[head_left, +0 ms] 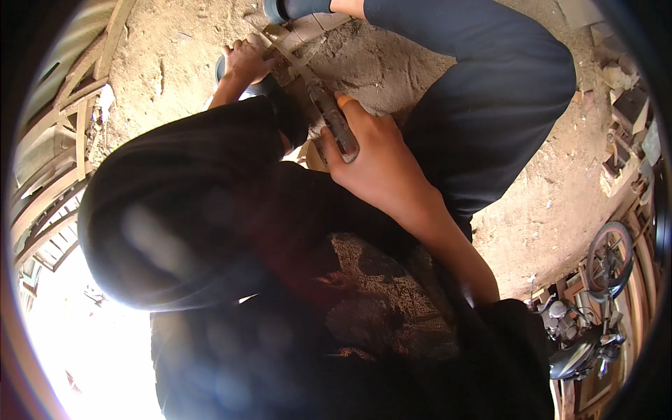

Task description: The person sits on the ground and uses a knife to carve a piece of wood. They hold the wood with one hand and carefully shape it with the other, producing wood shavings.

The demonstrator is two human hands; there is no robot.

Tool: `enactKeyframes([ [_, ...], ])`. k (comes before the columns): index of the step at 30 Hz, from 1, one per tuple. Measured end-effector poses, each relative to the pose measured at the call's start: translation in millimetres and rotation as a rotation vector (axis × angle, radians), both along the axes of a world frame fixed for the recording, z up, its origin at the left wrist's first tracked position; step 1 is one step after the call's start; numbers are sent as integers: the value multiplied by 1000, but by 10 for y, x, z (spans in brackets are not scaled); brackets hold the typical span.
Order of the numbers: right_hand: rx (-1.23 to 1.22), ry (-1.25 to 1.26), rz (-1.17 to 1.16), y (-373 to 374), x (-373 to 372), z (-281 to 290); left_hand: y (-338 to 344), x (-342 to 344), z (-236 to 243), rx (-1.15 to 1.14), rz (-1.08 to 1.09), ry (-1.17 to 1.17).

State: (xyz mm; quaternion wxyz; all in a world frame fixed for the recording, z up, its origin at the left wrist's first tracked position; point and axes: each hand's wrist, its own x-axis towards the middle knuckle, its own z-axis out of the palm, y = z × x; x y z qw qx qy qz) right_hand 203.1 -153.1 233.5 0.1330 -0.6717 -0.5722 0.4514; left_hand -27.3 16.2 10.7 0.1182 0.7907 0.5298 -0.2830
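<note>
My right hand (364, 143) is wrapped round a dark, worn, elongated tool (327, 112), with something orange by the index finger. A narrower light part extends from the tool's far end toward the upper left, across pale wooden pieces (315, 26) on the dirt. My left hand (248, 59) is closed near that far end, on what looks like wood, though its fingers partly hide it. Both hands are between my dark-clothed legs; my left forearm is largely hidden behind my knee.
Sandy dirt ground (154, 49) surrounds me. Stacked wooden strips and frames (84, 119) line the left edge. Scrap wood (623, 140) is piled at the right. A motorcycle (577, 350) and an upright spoked wheel (607, 259) are at the lower right. Bright daylight fills the lower left.
</note>
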Motion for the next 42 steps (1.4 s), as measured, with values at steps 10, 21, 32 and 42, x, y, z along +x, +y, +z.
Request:
enactKeyframes([
  [10, -10, 119, -14, 23, -4, -97, -42, -68, 1, -18, 46, 2],
  [21, -40, 268, -55, -79, 69, -52, -28, -29, 25, -12, 55, -6],
  [32, -72, 265, -73, -155, 158, 42, -30, -54, -39, 37, 38, -37],
  [42, 87, 204, -81, -105, 168, -104, 27, 54, 6, 0, -14, -11],
])
